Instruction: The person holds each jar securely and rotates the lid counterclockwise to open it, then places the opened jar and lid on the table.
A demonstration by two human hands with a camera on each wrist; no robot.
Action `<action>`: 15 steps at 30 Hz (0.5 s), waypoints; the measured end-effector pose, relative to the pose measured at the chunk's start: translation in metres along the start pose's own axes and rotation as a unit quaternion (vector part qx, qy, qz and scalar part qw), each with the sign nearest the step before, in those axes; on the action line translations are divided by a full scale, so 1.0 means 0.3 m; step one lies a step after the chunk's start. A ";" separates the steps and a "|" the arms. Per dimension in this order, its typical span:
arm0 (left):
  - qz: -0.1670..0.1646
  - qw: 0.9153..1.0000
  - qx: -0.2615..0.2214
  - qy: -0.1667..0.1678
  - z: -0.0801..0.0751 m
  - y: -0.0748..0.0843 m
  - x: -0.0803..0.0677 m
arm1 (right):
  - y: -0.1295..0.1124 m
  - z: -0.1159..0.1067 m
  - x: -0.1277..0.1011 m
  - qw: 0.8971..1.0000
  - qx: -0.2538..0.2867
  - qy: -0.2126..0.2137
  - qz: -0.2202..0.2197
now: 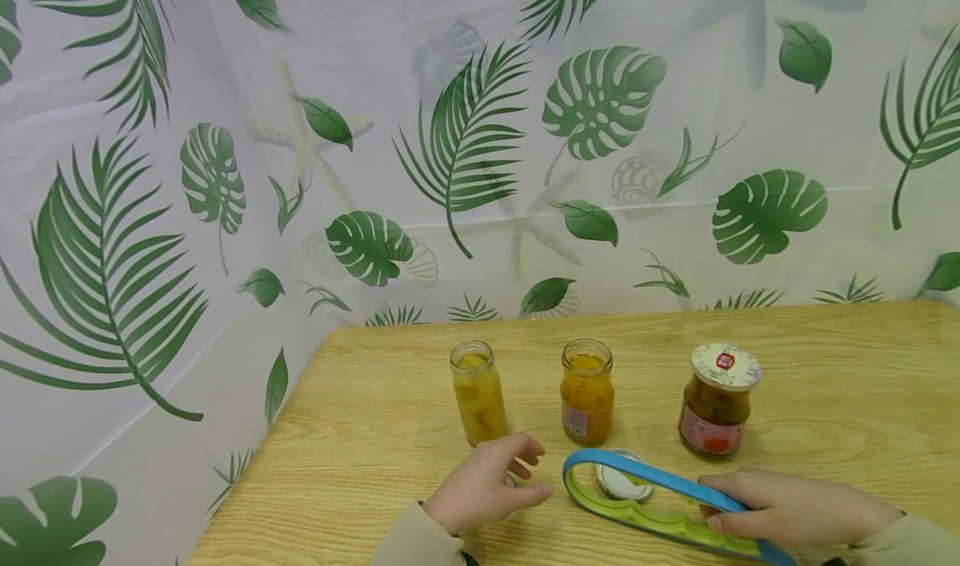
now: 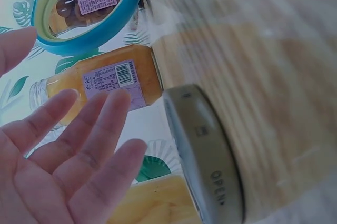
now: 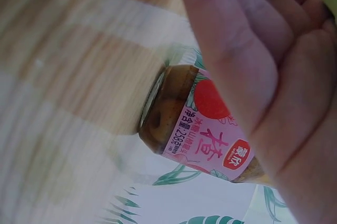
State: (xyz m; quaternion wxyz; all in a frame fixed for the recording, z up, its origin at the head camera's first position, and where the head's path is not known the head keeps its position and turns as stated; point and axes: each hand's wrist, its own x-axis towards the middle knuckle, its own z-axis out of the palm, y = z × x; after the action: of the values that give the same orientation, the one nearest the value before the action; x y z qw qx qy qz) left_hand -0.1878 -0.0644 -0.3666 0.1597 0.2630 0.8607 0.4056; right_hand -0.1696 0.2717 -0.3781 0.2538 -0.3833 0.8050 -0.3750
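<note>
My right hand (image 1: 802, 508) grips a blue and green jar opener (image 1: 678, 483) by its near end. The opener's looped end reaches left above the table, over a loose white lid (image 1: 628, 487). My left hand (image 1: 487, 483) hovers beside the loop with loosely bent fingers and holds nothing. In the left wrist view, a metal lid (image 2: 202, 150) marked OPEN lies on the table close to that hand. Behind the hands stand an uncapped jar of yellow fruit (image 1: 482, 403), an uncapped jar of orange fruit (image 1: 588, 399) and a capped dark jar (image 1: 712, 412) with a pink label.
The three jars stand upright in a row on the wooden table (image 1: 360, 433). A white cloth (image 1: 480, 283) printed with green leaves hangs behind the table's far edge and along the left side.
</note>
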 end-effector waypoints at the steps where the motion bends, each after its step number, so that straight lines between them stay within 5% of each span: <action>1: 0.001 1.000 0.001 0.000 0.000 0.000 0.000 | 0.000 0.000 0.000 1.000 -0.001 0.001 0.001; 15: 0.006 1.000 0.010 0.006 0.005 -0.005 0.004 | 0.060 -0.001 0.004 0.999 -0.035 0.006 0.002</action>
State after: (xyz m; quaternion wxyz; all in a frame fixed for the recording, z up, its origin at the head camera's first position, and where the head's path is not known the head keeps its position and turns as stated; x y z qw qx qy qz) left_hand -0.1886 -0.0635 -0.3688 0.1498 0.2674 0.8640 0.3993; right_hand -0.1782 0.2786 -0.3926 0.2363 -0.3885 0.8199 -0.3478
